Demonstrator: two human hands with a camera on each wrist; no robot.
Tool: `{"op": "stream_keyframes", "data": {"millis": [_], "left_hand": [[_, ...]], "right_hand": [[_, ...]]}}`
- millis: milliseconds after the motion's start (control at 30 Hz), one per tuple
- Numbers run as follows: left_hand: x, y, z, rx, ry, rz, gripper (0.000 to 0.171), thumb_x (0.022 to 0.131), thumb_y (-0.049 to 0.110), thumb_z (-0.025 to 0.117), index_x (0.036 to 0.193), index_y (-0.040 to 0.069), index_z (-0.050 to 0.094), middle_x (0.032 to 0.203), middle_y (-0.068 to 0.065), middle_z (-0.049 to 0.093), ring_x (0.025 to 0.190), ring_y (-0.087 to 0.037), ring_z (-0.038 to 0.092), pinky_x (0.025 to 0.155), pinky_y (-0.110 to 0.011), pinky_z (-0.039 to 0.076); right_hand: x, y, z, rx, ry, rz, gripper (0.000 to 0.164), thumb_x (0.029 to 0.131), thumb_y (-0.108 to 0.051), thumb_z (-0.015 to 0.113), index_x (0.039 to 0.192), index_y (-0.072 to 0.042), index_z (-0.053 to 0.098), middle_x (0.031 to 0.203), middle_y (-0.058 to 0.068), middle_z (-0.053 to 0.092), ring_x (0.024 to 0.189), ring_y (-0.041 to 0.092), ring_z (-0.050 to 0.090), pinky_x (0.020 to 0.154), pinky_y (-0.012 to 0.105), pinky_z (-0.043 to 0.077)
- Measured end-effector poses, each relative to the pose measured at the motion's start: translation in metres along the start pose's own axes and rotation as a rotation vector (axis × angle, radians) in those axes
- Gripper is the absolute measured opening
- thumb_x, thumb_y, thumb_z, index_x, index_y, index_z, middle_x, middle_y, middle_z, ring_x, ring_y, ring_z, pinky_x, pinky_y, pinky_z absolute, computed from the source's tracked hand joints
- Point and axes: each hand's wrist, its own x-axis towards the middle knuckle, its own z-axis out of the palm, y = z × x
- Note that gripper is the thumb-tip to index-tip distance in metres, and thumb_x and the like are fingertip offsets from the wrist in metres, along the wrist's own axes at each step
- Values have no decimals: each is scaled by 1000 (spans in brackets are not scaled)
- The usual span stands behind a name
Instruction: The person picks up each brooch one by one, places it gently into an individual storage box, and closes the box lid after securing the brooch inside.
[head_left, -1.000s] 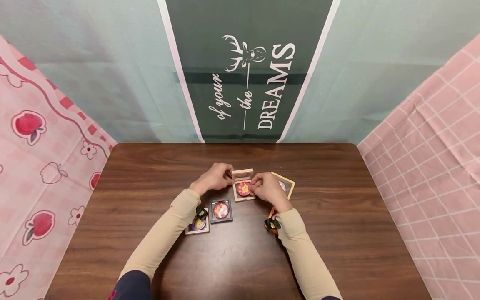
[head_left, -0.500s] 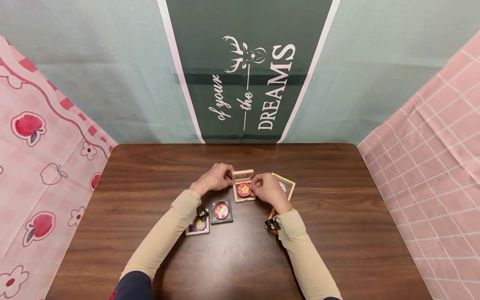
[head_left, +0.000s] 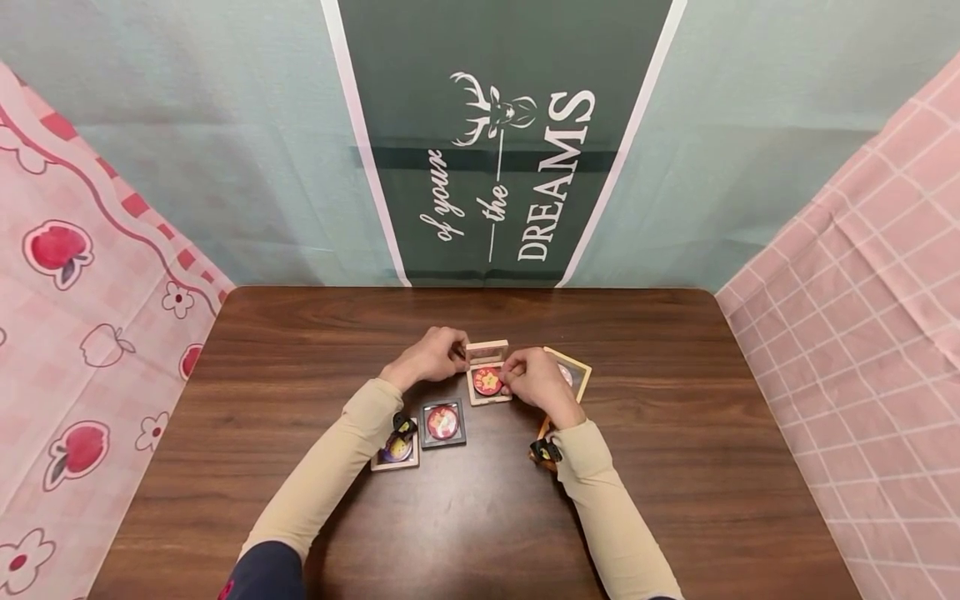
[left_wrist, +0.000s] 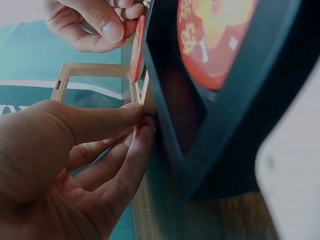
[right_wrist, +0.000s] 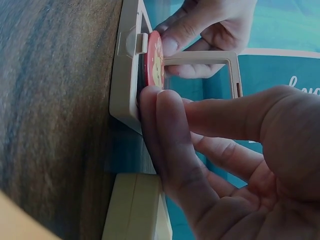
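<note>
A small beige hinged display case (head_left: 491,401) sits mid-table with its framed lid (head_left: 487,346) raised. Inside lies a round red badge (head_left: 487,381) with a yellow star shape. My left hand (head_left: 435,354) pinches the case's left side near the hinge between thumb and fingers. On the opposite side, my right hand (head_left: 538,379) pinches the badge's right edge with its fingertips. Seen from the right wrist, the badge (right_wrist: 155,65) stands slightly proud of the case's wall (right_wrist: 122,95). The left wrist view shows the lid's clear window in its beige frame (left_wrist: 95,69).
A black-framed case (head_left: 442,445) with a red badge lies nearer the person, beside a beige-framed case (head_left: 396,465) with a purple and yellow badge, partly under the left wrist. A yellow-framed case (head_left: 582,382) is behind the right hand; an orange frame (head_left: 543,428) shows under the right wrist.
</note>
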Motion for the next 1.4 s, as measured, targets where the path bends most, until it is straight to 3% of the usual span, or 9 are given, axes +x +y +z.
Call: {"op": "stream_keyframes", "data": {"millis": [267,367,533,700,867,1000,1233,1400], "left_hand": [[-3,-1,-3,-11,-22,45,9,97,13,78,96,14,69,94,-2,71,84,-11,64,79,-28,53],[-5,-2,-3,7,-4,95,11,95,17,81,97,15,70,93,-2,70,85,-13,64,78,-29,52],[-6,1,-2,39,34,179,24,97,31,79,111,14,71,97,-3,66,90,-20,62,78,-32,49],[-8,7,-4,9,78,195,36,100,40,75,124,14,69,104,-4,67,94,-22,63,83,-35,51],[-8,11,-3,-19,109,215,28,108,37,63,120,14,72,110,-3,72,98,-18,64,91,-38,54],[-7,12,-3,-37,105,221,28,112,30,55,116,9,74,108,-6,74,95,-17,63,91,-38,53],[-7,14,-2,-38,76,216,25,111,28,58,110,9,75,95,-2,69,85,-15,59,80,-32,49],[-11,15,-3,-45,32,260,17,109,25,63,108,13,76,100,3,74,89,-11,61,86,-31,51]], "right_hand": [[-1,-1,1,-3,2,-2,4,94,-10,77,91,-8,78,76,-1,73,66,9,65,62,24,48],[-4,-3,-1,-26,12,2,2,93,-10,76,91,-9,78,77,-1,73,67,11,65,61,25,48],[-10,-6,-5,-84,11,-1,11,90,-12,82,94,-6,74,80,3,70,67,14,61,60,27,47],[-15,-11,-5,-180,-7,-19,20,88,-15,88,96,-4,73,79,2,69,68,13,62,60,28,48],[-16,-14,-1,-236,-19,-46,25,81,-15,93,87,-5,71,71,1,64,64,15,59,58,29,45],[-14,-14,2,-257,-43,-44,26,77,-13,96,81,-6,72,68,1,63,64,17,58,58,29,45],[-13,-14,4,-284,-56,-35,28,76,-13,97,77,-7,70,71,3,64,68,19,58,60,31,46],[-13,-13,4,-290,-40,-52,30,73,-13,98,75,-7,69,70,3,64,68,20,58,60,32,47]]}}
